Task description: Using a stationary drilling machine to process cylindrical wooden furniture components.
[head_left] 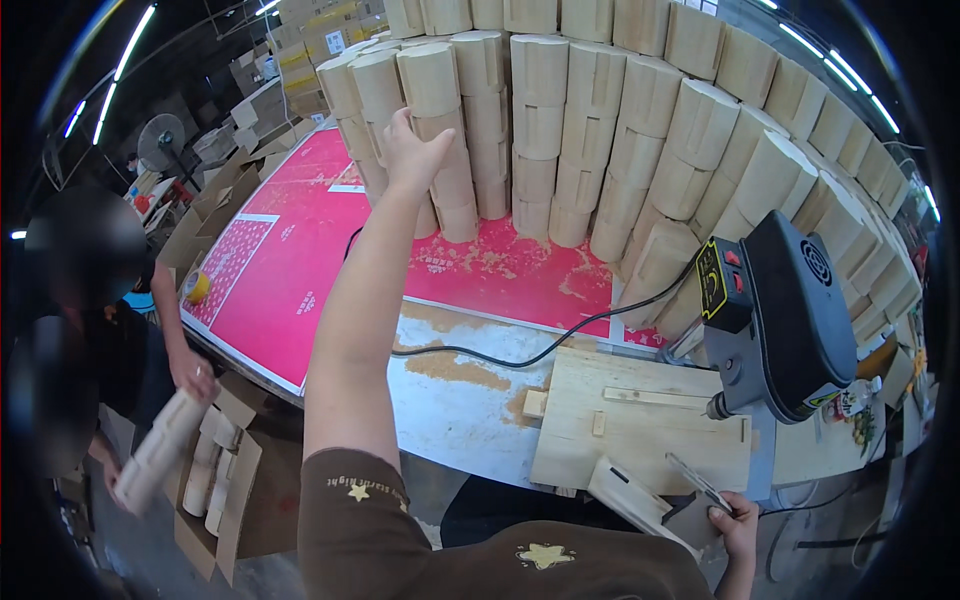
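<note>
My left hand (415, 150) reaches far forward, its palm against a column of pale, rounded wooden blocks (440, 120) in a tall curved stack (600, 130). The fingers are spread and point upward; I see nothing held in them. At the lower right, my right hand (735, 525) is closed around the end of a thin metal lever (695, 480) under a grey and black drill press (790, 310). A shaped wooden piece (630, 495) lies just left of that hand, at the front edge of a plywood jig board (640, 420).
A red printed sheet (290, 270) covers the bench, with sawdust (450, 365) and a black cable (520, 355) across it. At left another person's hand (190, 370) holds a wooden block (160, 450) over a cardboard box of blocks (215, 480). A fan (160, 140) stands far left.
</note>
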Tool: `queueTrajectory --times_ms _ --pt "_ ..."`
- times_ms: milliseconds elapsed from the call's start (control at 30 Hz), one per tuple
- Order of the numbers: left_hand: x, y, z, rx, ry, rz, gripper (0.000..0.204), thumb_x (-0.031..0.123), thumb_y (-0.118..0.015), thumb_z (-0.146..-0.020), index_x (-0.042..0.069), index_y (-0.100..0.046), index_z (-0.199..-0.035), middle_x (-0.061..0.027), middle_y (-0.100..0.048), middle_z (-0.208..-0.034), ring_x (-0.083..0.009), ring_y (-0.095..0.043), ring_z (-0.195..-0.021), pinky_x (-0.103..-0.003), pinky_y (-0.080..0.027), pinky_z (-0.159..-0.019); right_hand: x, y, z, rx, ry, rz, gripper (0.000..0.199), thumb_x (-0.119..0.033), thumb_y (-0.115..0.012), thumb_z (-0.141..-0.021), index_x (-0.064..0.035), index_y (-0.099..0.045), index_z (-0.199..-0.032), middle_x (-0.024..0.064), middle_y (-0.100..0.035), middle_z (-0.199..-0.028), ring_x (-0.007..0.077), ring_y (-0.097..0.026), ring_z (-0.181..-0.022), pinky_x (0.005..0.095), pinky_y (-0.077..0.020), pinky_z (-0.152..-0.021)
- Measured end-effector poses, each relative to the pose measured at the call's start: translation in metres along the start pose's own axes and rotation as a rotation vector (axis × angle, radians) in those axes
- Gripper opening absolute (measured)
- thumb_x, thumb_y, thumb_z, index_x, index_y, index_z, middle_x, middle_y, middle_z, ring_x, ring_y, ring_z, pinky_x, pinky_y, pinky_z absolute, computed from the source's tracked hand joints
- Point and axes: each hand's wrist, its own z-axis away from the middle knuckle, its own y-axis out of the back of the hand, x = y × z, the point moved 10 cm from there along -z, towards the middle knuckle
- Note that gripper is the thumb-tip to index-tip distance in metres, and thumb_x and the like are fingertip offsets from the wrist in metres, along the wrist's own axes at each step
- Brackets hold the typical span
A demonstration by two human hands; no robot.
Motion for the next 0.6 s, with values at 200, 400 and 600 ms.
queueTrajectory --times_ms 200,400,600 --pt "-0.002 -0.018 -0.024 0.055 0.087 -0.017 0.087 0.034 -0.078 -0.062 -0.002 -0.034 -0.128 -0.0213 -0.041 -0.124 -0.0349 -0.042 -0.117 -0.041 -0.037 -0.098 -0.013 0.002 0.005 -0.035 0.102 -0.002 0.024 -0.006 -0.073 -0.062 0.0014 -0.065 -0.083 0.0009 -0.057 -0.074 0.0092 -0.051 -0.069 0.0233 -0.0399 -0.064" --pt "0.013 -0.017 -0.034 0.274 0.289 -0.168 0.091 0.040 -0.081 -0.058 0.002 -0.033 -0.125 -0.0213 -0.042 -0.123 -0.0340 -0.042 -0.117 -0.043 -0.039 -0.095 -0.021 0.015 0.011 0.051 0.206 -0.014 0.022 -0.006 -0.073 -0.062 0.0018 -0.065 -0.081 0.0017 -0.057 -0.074 0.0100 -0.051 -0.068 0.0231 -0.0396 -0.062" --pt "-0.022 -0.032 -0.009 0.585 0.270 -0.139 0.093 0.041 -0.083 -0.054 0.000 -0.033 -0.121 -0.0216 -0.042 -0.120 -0.0391 -0.040 -0.114 -0.046 -0.035 -0.096 -0.019 0.013 0.012 0.054 0.177 0.055 0.022 -0.010 -0.074 -0.062 0.0016 -0.065 -0.078 0.0023 -0.056 -0.071 0.0111 -0.050 -0.067 0.0244 -0.0389 -0.062"
